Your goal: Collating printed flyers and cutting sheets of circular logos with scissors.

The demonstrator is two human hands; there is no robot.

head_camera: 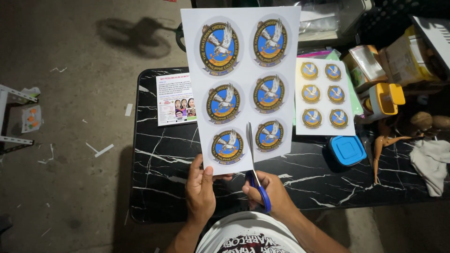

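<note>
My left hand [200,189] pinches the bottom edge of a white sheet [243,70] printed with several round blue-and-gold eagle emblems, holding it upright over the table. My right hand [272,194] grips blue-handled scissors [257,180]; their blades point up into a cut that runs from the sheet's bottom edge between the two lowest emblems. A second, smaller sheet of the same emblems [323,96] lies flat on the table to the right.
A black marble-patterned table [159,159] carries a printed leaflet [176,98], a blue square lid [348,150], a yellow-capped container [384,99], a doll [384,140], a cloth [431,161] and plastic packets. Paper scraps litter the concrete floor [70,140] at left.
</note>
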